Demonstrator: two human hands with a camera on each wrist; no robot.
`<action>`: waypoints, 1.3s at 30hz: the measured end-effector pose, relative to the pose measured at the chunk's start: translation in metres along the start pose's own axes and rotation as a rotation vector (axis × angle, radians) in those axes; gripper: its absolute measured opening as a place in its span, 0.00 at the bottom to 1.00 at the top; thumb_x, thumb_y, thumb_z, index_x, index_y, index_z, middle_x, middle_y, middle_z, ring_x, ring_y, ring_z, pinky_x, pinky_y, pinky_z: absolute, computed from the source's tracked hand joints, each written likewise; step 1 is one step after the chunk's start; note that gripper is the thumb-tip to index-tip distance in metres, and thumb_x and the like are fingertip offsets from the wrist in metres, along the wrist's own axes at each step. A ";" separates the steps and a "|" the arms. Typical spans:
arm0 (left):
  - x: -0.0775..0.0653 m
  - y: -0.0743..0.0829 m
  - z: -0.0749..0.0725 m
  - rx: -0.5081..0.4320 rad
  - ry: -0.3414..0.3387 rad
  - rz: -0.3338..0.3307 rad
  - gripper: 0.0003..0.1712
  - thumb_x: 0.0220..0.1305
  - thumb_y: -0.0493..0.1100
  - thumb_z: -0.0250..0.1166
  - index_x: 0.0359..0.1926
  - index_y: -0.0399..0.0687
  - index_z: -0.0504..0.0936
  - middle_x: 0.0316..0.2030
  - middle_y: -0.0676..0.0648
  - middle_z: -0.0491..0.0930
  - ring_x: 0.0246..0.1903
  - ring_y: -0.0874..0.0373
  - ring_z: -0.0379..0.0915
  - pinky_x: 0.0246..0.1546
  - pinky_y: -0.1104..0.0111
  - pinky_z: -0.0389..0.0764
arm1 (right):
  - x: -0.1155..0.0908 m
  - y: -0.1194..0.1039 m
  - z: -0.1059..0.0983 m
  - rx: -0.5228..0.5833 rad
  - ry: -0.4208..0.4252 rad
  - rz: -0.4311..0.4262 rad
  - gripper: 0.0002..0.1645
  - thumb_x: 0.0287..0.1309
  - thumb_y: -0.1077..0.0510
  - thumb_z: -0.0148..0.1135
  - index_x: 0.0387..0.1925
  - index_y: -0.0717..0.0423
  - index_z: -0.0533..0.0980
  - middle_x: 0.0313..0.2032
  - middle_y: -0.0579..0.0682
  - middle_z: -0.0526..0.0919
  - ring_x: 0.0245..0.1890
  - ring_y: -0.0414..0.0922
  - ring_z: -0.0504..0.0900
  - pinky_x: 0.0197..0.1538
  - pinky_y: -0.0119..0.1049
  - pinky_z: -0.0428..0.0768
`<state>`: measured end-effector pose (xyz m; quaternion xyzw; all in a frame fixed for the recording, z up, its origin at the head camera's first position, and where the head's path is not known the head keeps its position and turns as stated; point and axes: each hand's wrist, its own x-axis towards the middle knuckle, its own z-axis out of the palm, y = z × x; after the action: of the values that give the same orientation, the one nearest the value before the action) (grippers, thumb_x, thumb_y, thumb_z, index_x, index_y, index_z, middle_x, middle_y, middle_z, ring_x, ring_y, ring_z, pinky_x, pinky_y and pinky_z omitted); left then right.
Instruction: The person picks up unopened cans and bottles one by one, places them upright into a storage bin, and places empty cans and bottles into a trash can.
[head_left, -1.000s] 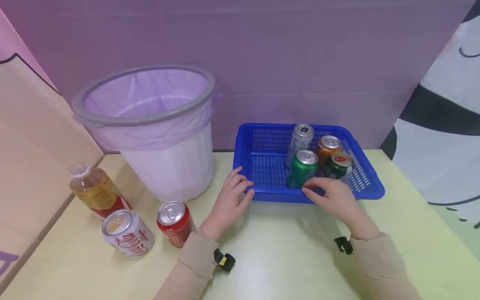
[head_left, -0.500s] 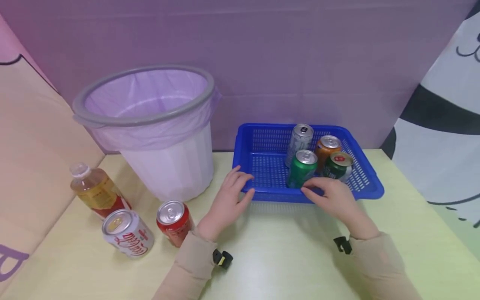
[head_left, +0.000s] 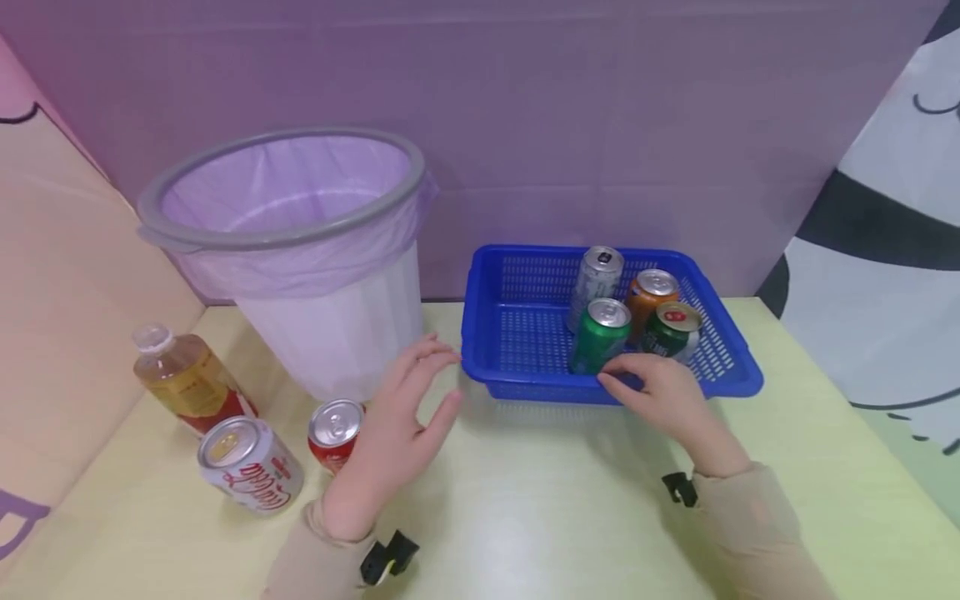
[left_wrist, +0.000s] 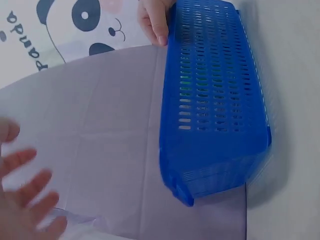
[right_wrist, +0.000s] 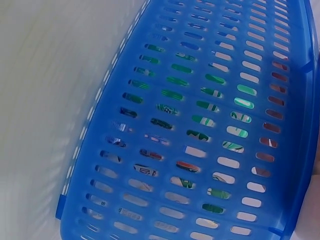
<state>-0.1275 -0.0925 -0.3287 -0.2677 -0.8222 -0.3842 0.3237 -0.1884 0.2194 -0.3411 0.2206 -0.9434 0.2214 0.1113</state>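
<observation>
My left hand (head_left: 397,421) hovers over the table with its fingers spread and nothing in them, beside a red soda can (head_left: 333,433) that it partly covers. The same hand (left_wrist: 25,195) shows at the left edge of the left wrist view, apart from the basket. With my right hand (head_left: 663,396) I grip the front rim of a blue plastic basket (head_left: 480,333). Standing upright in the basket are a green can (head_left: 600,337), a silver can (head_left: 596,283), an orange can (head_left: 651,302) and a dark green can (head_left: 671,333). The right wrist view is filled by the slotted basket wall (right_wrist: 165,130).
A white bin (head_left: 337,333) with a grey rim and purple liner stands at the back left. In front of it are a drink bottle (head_left: 191,379) with amber contents and a white Coca-Cola can (head_left: 255,471). A purple cloth wall (head_left: 525,108) closes off the back.
My left hand has come off the basket's left front corner and moved left and nearer, over the red can. My right hand stays at the front rim.
</observation>
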 end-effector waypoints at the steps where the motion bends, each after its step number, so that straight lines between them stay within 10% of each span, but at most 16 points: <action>1: -0.002 0.000 -0.005 0.007 0.051 -0.013 0.16 0.59 0.36 0.60 0.49 0.37 0.76 0.52 0.40 0.74 0.61 0.43 0.65 0.65 0.55 0.68 | 0.000 0.000 0.000 0.000 -0.002 0.002 0.08 0.59 0.54 0.62 0.35 0.54 0.82 0.32 0.48 0.85 0.33 0.47 0.82 0.38 0.46 0.81; 7: -0.019 -0.006 -0.034 0.021 0.229 -0.132 0.17 0.54 0.27 0.59 0.46 0.33 0.75 0.51 0.34 0.70 0.56 0.46 0.67 0.60 0.80 0.64 | 0.000 -0.001 0.000 -0.003 0.006 -0.007 0.07 0.59 0.55 0.62 0.35 0.54 0.82 0.32 0.48 0.85 0.32 0.47 0.82 0.37 0.45 0.81; 16: -0.036 -0.017 -0.050 0.179 0.112 -0.495 0.51 0.43 0.37 0.76 0.65 0.38 0.56 0.61 0.32 0.51 0.57 0.39 0.59 0.55 0.45 0.71 | -0.003 0.003 0.004 -0.008 0.021 -0.007 0.08 0.59 0.55 0.62 0.35 0.54 0.82 0.32 0.48 0.85 0.33 0.49 0.83 0.38 0.46 0.81; 31: -0.052 -0.033 -0.056 0.181 0.058 -0.531 0.52 0.35 0.31 0.78 0.64 0.39 0.62 0.55 0.32 0.62 0.54 0.41 0.62 0.51 0.49 0.71 | -0.001 0.001 0.004 -0.005 0.031 -0.020 0.07 0.58 0.55 0.63 0.35 0.54 0.82 0.32 0.48 0.85 0.32 0.48 0.83 0.38 0.46 0.81; 39: -0.052 -0.037 -0.054 0.097 -0.080 -0.629 0.55 0.40 0.34 0.77 0.68 0.40 0.54 0.52 0.34 0.66 0.51 0.40 0.67 0.50 0.46 0.75 | -0.002 0.000 0.002 -0.013 0.026 -0.007 0.07 0.59 0.54 0.63 0.35 0.53 0.82 0.32 0.47 0.85 0.32 0.48 0.83 0.38 0.45 0.81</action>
<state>-0.1016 -0.1665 -0.3574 0.0003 -0.8940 -0.4149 0.1689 -0.1872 0.2189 -0.3437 0.2203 -0.9425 0.2177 0.1258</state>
